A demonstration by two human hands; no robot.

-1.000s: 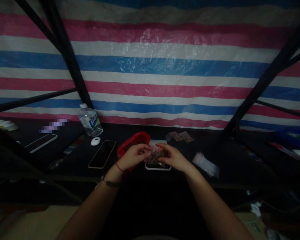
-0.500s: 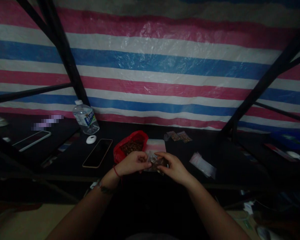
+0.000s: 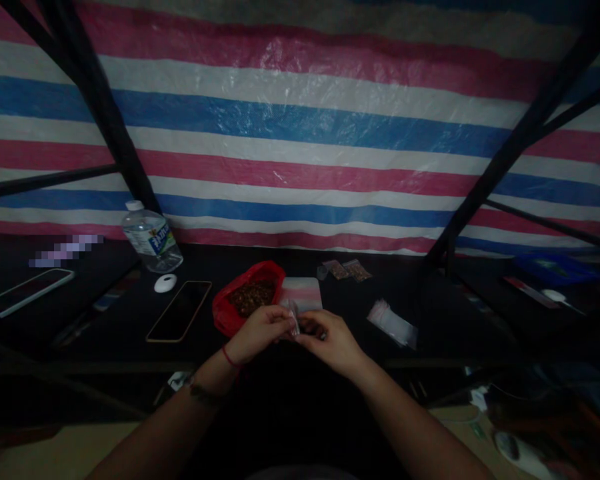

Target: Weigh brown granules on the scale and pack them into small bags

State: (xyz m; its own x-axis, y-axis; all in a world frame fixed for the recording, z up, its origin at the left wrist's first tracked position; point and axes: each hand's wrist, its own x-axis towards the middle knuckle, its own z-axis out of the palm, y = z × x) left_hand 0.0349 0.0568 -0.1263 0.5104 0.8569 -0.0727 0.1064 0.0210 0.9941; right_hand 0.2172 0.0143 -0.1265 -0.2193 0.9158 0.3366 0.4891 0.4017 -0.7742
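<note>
Just in front of the pale flat pad, my left hand [image 3: 265,330] pinches a small clear plastic bag [image 3: 293,316] between thumb and fingers. My right hand [image 3: 334,340] is closed at the bag's other side, thumb and curled fingers against it. The bag's lower part and its contents are mostly hidden by the fingers. A red plastic bag [image 3: 223,305] stands open beside my left hand, with brown granular pieces [image 3: 253,297] inside. Partly behind my hands lies the pale pad [image 3: 303,291]. Two small filled bags [image 3: 347,270] and a little clear cup [image 3: 322,273] are beyond it.
A stack of flat clear bags [image 3: 393,325] lies right of my hands. To the left are a phone [image 3: 179,311], a white oval object [image 3: 165,283] and a plastic bottle [image 3: 153,237]. Dark frame posts [image 3: 490,173] rise at both sides before a striped sheet [image 3: 305,153].
The view has shifted slightly right. The small bag has turned in my hands, now appearing narrower and more upright, and my right fingers are more curled.
</note>
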